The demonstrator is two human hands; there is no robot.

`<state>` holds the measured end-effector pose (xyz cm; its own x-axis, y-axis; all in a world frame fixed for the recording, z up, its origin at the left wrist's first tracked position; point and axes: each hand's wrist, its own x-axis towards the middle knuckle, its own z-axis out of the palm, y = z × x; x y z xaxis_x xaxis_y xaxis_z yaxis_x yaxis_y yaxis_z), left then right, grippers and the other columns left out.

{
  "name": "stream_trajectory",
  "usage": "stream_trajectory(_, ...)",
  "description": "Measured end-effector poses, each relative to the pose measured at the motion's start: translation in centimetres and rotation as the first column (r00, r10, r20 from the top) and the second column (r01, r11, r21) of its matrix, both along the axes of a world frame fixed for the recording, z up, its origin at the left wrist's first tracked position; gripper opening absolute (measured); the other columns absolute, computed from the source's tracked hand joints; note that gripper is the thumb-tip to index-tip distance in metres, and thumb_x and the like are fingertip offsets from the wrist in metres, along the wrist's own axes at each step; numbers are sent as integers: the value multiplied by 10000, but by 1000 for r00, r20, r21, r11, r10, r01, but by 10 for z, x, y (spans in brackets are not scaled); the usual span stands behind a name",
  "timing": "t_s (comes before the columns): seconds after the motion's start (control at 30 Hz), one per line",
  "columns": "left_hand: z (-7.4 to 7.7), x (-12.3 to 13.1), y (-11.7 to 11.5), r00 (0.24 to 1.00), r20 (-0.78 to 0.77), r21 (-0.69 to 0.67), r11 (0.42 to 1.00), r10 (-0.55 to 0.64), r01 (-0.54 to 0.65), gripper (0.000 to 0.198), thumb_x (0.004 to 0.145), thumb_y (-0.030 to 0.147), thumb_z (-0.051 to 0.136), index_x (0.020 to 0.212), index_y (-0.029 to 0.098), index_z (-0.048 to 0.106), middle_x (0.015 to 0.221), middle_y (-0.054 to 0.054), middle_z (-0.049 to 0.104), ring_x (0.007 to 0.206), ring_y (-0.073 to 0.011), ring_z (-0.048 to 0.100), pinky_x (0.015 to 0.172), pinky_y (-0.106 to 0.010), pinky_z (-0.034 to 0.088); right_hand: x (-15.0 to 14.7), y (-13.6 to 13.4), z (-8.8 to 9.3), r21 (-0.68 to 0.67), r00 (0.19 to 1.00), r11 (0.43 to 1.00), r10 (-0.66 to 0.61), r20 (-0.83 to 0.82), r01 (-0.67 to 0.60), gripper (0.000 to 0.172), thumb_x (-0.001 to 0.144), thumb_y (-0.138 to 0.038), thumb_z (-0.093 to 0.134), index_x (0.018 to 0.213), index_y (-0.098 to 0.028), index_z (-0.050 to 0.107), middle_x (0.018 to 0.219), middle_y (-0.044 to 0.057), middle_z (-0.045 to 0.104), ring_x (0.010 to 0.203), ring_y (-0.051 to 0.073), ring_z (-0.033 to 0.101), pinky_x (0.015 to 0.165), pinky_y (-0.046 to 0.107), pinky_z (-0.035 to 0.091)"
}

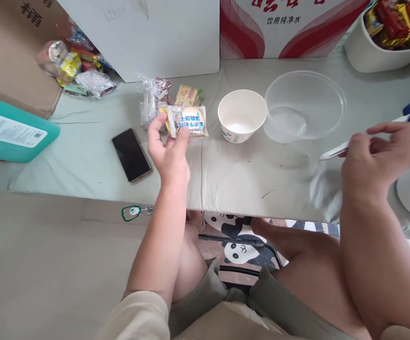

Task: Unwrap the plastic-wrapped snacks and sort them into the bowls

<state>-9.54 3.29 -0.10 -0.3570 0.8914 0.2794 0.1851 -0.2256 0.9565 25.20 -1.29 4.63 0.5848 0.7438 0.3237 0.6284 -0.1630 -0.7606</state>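
Observation:
My left hand (171, 151) pinches a small clear-wrapped biscuit packet (191, 120) with blue lettering between thumb and fingers, above the table. Just behind it lie more wrapped snacks (151, 104) and a seed-topped cracker packet (188, 96). A white paper bowl (238, 123) stands upright right of the packet, apart from it. Beside the bowl is a clear round plastic container (318, 101). My right hand (376, 156) is closed around a slim white utensil (335, 151), its tip pointing left; the exact kind is unclear, as my fingers cover its middle.
A dark phone (131, 155) lies left of my left hand. Boxes (169, 38) line the back, with a bin of wrapped sweets (378, 54) at the right rear. A teal package (17, 127) sits far left. The table's front edge runs below my hands.

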Motion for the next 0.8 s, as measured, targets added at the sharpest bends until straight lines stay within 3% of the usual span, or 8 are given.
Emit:
stream_trajectory(0.1, 17, 6, -20, 975, 222, -90, 996, 1, 19, 469, 948, 458, 649, 1383, 428, 478, 1476, -21, 602, 1287, -262, 666, 928, -430, 640, -11, 0, 6, 292, 985, 956, 85, -151, -37, 108, 815, -216, 484, 832, -300, 418, 882, 48, 532, 685, 221, 684, 583, 379, 479)
stream_trajectory(0.2, 25, 20, -39, 917, 386, -171, 968, -105, 183, 377, 992, 497, 493, 1333, 345, 538, 1402, -54, 673, 1300, -259, 669, 956, -430, 639, -43, -5, 11, 396, 951, 915, 190, -244, -81, 140, 836, -168, 426, 888, -297, 429, 825, 33, 541, 713, 223, 709, 583, 363, 508)
stream_trajectory(0.33, 20, 45, -53, 799, 496, -209, 845, -342, 491, 472, 937, 616, 461, 1230, 270, 596, 1235, -98, 726, 1220, -312, 704, 889, -470, 643, -93, -20, 7, 340, 828, 864, 473, -300, -371, 157, 884, -187, 410, 985, -290, 472, 824, 10, 571, 602, 167, 621, 507, 312, 475)
stream_trajectory(0.4, 19, 59, -57, 721, 599, -183, 817, -348, 546, 407, 909, 542, 520, 1209, 272, 580, 1186, -83, 727, 1134, -300, 727, 837, -457, 634, -110, -28, 1, 292, 744, 777, 623, -241, -557, 177, 915, -210, 457, 1065, -289, 509, 837, 0, 564, 638, 161, 604, 547, 309, 493)
stream_trajectory(0.47, 22, 72, -59, 628, 725, -174, 806, -284, 565, 330, 885, 430, 585, 1177, 278, 567, 1102, -46, 730, 997, -248, 743, 773, -394, 617, -119, -33, -3, 269, 699, 704, 703, -130, -657, 173, 948, -240, 511, 1114, -282, 530, 844, -9, 556, 646, 149, 561, 596, 313, 494)
stream_trajectory(0.63, 35, 92, -58, 442, 881, -185, 736, -171, 652, 202, 871, 241, 655, 1067, 254, 608, 850, 36, 694, 699, -110, 663, 655, -240, 516, -116, -28, -5, 373, 715, 641, 692, 99, -672, 194, 914, -182, 613, 1078, -281, 580, 798, -28, 496, 707, 152, 529, 699, 338, 453)
stream_trajectory(0.73, 37, 93, -56, 352, 920, -143, 690, -171, 709, 218, 846, 288, 682, 1057, 241, 649, 878, 29, 705, 749, -114, 667, 695, -239, 513, -108, -24, -6, 375, 699, 626, 710, 90, -684, 176, 917, -168, 608, 1050, -284, 613, 797, -10, 548, 737, 173, 563, 713, 359, 473)
stream_trajectory(0.8, 36, 92, -54, 296, 932, -82, 669, -212, 738, 345, 775, 343, 763, 1092, 250, 661, 963, 17, 723, 847, -141, 686, 759, -258, 527, -102, -25, -7, 346, 652, 607, 758, 21, -716, 90, 948, -231, 595, 1018, -279, 627, 845, 17, 629, 772, 192, 614, 718, 374, 508)
